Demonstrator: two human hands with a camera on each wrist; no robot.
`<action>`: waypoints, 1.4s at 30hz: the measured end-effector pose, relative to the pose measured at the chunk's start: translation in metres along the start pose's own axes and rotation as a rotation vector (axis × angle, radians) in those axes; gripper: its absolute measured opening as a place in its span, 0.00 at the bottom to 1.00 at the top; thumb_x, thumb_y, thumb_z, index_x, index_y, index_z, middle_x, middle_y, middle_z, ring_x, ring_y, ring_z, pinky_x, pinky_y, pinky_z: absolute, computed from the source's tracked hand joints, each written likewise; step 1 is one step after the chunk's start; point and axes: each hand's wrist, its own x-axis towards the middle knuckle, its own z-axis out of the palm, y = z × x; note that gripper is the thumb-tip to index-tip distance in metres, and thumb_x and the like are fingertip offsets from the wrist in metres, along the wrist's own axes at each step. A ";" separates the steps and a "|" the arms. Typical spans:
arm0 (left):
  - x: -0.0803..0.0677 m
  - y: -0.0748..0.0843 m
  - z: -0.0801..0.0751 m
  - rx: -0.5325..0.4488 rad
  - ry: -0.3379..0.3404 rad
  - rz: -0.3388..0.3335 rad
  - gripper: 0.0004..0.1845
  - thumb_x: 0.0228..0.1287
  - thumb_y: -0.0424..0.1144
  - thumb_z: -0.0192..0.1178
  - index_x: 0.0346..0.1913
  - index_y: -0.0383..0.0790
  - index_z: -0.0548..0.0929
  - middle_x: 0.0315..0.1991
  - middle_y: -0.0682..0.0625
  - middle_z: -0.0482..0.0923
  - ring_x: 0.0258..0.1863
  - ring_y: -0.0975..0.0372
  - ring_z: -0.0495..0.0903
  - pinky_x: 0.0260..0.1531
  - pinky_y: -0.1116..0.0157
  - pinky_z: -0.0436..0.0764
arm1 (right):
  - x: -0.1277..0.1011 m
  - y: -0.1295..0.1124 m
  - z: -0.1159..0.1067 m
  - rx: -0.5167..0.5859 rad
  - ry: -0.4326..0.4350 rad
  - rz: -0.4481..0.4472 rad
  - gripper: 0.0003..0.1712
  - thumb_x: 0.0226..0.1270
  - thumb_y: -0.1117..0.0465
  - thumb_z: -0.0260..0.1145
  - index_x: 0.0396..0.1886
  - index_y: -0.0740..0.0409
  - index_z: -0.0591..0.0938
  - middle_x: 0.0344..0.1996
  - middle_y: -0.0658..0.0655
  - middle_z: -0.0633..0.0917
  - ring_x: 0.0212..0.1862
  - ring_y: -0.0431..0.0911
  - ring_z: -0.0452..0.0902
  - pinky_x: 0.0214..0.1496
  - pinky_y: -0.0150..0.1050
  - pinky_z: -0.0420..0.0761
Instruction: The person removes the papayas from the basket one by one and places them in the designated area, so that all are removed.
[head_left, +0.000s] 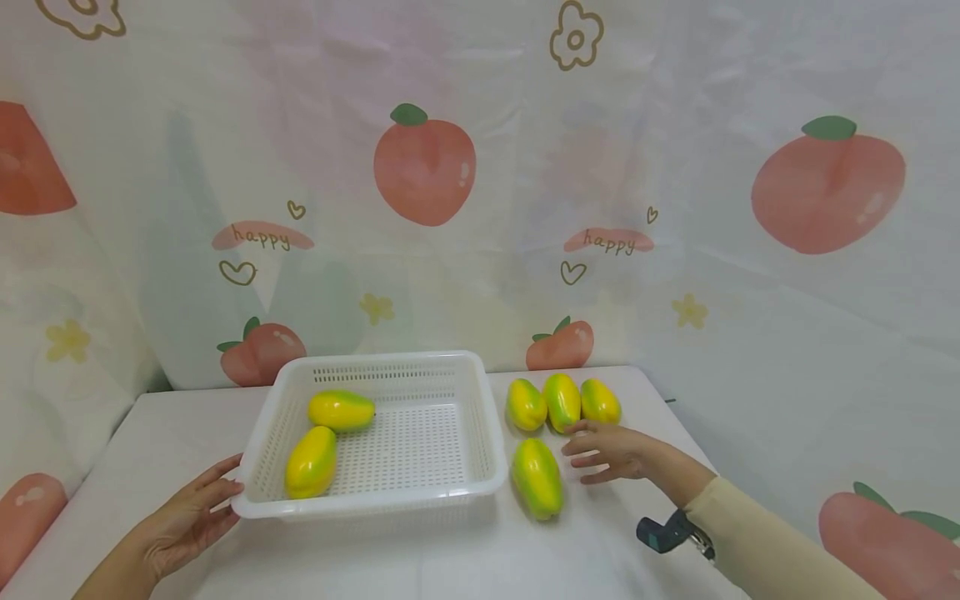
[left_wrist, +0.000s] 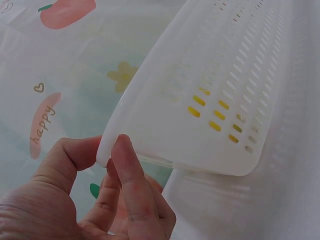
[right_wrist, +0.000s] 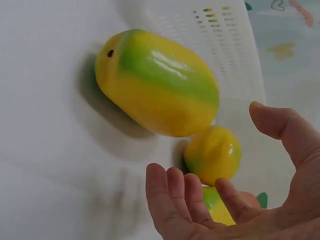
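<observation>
At its left front corner, the white plastic basket [head_left: 375, 502] is pinched by my left hand [head_left: 187, 521]. The left wrist view shows the thumb and fingers [left_wrist: 132, 195] at the basket's rim. Two yellow-green papayas lie in the basket's left half, one behind [head_left: 339, 411] and one in front [head_left: 311, 463]. My right hand [head_left: 611, 452] has its fingers spread and holds nothing. Just left of its fingertips, a papaya [head_left: 537, 479] lies on the table beside the basket. The right wrist view shows this papaya [right_wrist: 160, 82] beyond the fingers, its dark-tipped end pointing away.
Behind my right hand, three more papayas stand in a row at the table's back right: left [head_left: 527, 405], middle [head_left: 562, 402] and right [head_left: 600, 402]. A white cloth covers the table [head_left: 375, 562]. A fruit-printed curtain [head_left: 480, 283] hangs close behind and at both sides.
</observation>
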 end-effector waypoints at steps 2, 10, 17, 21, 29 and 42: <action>0.000 0.000 0.000 0.003 -0.002 0.000 0.18 0.72 0.36 0.56 0.36 0.69 0.84 0.41 0.56 0.79 0.40 0.60 0.82 0.48 0.65 0.85 | 0.000 -0.006 0.000 -0.015 -0.001 -0.016 0.39 0.68 0.58 0.65 0.71 0.66 0.58 0.59 0.71 0.74 0.61 0.64 0.72 0.55 0.53 0.83; 0.000 0.000 -0.001 0.008 -0.041 0.006 0.17 0.72 0.36 0.55 0.37 0.69 0.85 0.41 0.56 0.79 0.40 0.61 0.82 0.48 0.67 0.85 | -0.003 -0.037 0.005 -0.057 -0.010 -0.092 0.40 0.66 0.58 0.65 0.72 0.65 0.59 0.59 0.68 0.75 0.59 0.61 0.75 0.56 0.52 0.83; 0.001 0.000 -0.002 0.004 -0.052 0.007 0.17 0.72 0.36 0.55 0.37 0.69 0.85 0.42 0.57 0.79 0.40 0.62 0.81 0.48 0.67 0.84 | -0.004 -0.068 0.017 -0.037 -0.079 -0.170 0.38 0.68 0.59 0.63 0.72 0.65 0.59 0.58 0.66 0.75 0.57 0.58 0.76 0.62 0.51 0.80; 0.000 0.000 -0.002 0.001 -0.045 0.003 0.17 0.72 0.36 0.55 0.37 0.69 0.85 0.42 0.56 0.79 0.40 0.61 0.81 0.48 0.68 0.85 | -0.004 -0.086 0.031 -0.041 -0.097 -0.204 0.36 0.66 0.58 0.65 0.71 0.62 0.63 0.59 0.63 0.75 0.60 0.61 0.74 0.65 0.53 0.77; 0.000 0.000 0.000 -0.002 -0.023 -0.002 0.17 0.72 0.36 0.56 0.36 0.69 0.85 0.41 0.57 0.79 0.40 0.61 0.81 0.47 0.67 0.85 | -0.002 -0.118 0.071 -0.052 -0.165 -0.243 0.39 0.63 0.58 0.69 0.70 0.61 0.64 0.58 0.63 0.78 0.58 0.57 0.77 0.62 0.52 0.79; 0.000 0.000 0.000 -0.003 -0.008 -0.004 0.17 0.72 0.37 0.56 0.36 0.69 0.84 0.41 0.56 0.80 0.39 0.61 0.81 0.46 0.67 0.85 | 0.019 -0.144 0.147 0.014 -0.283 -0.229 0.34 0.66 0.58 0.65 0.67 0.65 0.65 0.58 0.66 0.77 0.53 0.56 0.79 0.59 0.52 0.81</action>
